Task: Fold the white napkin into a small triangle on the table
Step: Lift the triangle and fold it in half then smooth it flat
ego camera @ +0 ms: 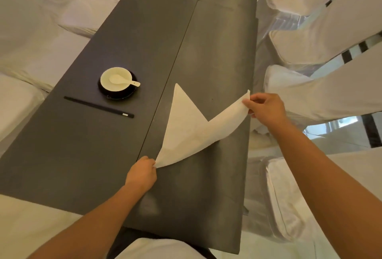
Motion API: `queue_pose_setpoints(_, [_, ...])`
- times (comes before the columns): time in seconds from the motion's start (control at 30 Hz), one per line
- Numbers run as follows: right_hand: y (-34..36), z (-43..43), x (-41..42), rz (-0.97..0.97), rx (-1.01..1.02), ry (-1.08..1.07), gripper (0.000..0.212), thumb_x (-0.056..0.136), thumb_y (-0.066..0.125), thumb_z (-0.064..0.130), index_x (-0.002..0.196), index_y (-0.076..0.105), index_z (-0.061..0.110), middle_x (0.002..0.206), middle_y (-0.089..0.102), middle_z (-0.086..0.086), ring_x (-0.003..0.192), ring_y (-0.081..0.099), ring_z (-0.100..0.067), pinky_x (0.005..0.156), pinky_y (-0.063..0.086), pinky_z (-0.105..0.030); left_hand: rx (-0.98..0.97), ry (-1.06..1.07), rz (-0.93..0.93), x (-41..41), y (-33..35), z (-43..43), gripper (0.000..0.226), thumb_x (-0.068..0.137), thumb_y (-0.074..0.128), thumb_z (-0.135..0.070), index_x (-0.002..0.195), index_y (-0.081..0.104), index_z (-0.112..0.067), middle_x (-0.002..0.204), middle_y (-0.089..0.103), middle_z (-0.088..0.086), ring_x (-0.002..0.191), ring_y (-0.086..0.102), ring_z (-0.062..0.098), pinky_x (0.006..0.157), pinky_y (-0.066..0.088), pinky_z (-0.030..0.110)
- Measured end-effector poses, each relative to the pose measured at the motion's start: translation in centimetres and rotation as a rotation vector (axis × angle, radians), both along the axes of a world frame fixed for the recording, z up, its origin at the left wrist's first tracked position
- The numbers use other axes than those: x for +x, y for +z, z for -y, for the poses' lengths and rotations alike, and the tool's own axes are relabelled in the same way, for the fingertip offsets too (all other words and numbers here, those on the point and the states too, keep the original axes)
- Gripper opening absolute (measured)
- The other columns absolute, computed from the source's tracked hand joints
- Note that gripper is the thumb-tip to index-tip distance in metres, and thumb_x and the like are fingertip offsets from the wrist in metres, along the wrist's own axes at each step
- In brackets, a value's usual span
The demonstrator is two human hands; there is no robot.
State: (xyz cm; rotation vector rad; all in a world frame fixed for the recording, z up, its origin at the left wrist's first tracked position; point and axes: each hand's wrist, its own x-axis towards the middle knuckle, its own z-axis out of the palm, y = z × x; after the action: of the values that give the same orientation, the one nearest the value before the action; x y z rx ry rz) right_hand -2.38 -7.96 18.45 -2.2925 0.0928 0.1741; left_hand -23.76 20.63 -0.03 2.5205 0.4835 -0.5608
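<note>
Surface: long dark grey table (115,41) with a seam running down its length. White-covered chairs (322,37) line both sides, and there's pale glossy floor (339,136) on the right.

Containers: one cream bowl (115,76) sits on a black saucer (107,94) on the left half of the table. A white spoon (124,80) lies in the bowl with its handle over the right rim. Black chopsticks (97,106) lie just nearer me than the saucer, not touching it.

White napkin (186,130) is on the right half, just right of the seam. Its far point lies flat on the table.

My left hand (142,173) pinches the near corner, low by the seam. My right hand (265,110) pinches the right corner, held up off the surface near the table's right edge. The cloth spans between the two grips, its near edge lifted.
</note>
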Motion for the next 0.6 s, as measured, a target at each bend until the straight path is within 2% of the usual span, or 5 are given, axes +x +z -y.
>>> queue_pose_setpoints(0.07, [-0.6,-1.5,0.1,-0.018,0.002,0.030,0.018,0.083,0.074,0.022,0.070,0.070,0.034,0.071,0.070,0.011,0.067,0.069,-0.014,0.078,0.060,-0.040,0.011,-0.012,-0.025,-2.2,-0.1,-0.5,0.020,0.098,0.049,-0.023,0.100,0.068,-0.017,0.097,0.053,-0.001,0.082,0.057,0.015,0.078,0.054,0.031])
queue_pose_setpoints(0.17, [-1.8,-4.5,0.3,-0.051,-0.010,0.117,0.006,0.082,0.072,0.027,0.076,0.075,0.029,0.073,0.072,0.007,0.070,0.070,-0.017,0.079,0.059,-0.044,-0.004,0.005,-0.046,-5.9,-0.5,-1.0,0.020,0.098,0.050,-0.027,0.102,0.069,-0.020,0.099,0.054,-0.003,0.084,0.057,0.010,0.082,0.053,0.028])
queue_pose_setpoints(0.37, [-4.8,-10.3,0.5,-0.108,-0.095,0.255,0.010,0.084,0.068,0.028,0.086,0.076,0.023,0.083,0.074,0.003,0.074,0.068,-0.016,0.077,0.058,-0.035,0.002,0.102,-0.010,-9.2,-0.5,-0.4,0.019,0.096,0.053,-0.039,0.097,0.067,-0.026,0.095,0.051,-0.008,0.084,0.052,0.007,0.077,0.048,0.024])
queue_pose_setpoints(0.47, [-6.4,-12.6,0.9,-0.127,-0.138,0.312,0.014,0.085,0.066,0.025,0.090,0.075,0.017,0.086,0.073,0.001,0.077,0.067,-0.018,0.082,0.057,-0.038,-0.054,0.188,0.041,-9.3,-0.6,0.0,0.018,0.095,0.057,-0.038,0.102,0.070,-0.026,0.097,0.058,-0.008,0.087,0.056,0.009,0.080,0.049,0.027])
queue_pose_setpoints(0.6, [-8.5,-15.0,2.3,-0.117,-0.215,0.375,0.017,0.086,0.062,0.024,0.090,0.075,0.014,0.091,0.074,-0.005,0.085,0.069,-0.023,0.084,0.055,-0.035,-0.133,0.295,-0.018,-9.5,-1.2,0.4,0.016,0.094,0.060,-0.034,0.100,0.072,-0.026,0.096,0.060,-0.010,0.083,0.057,0.007,0.076,0.045,0.024])
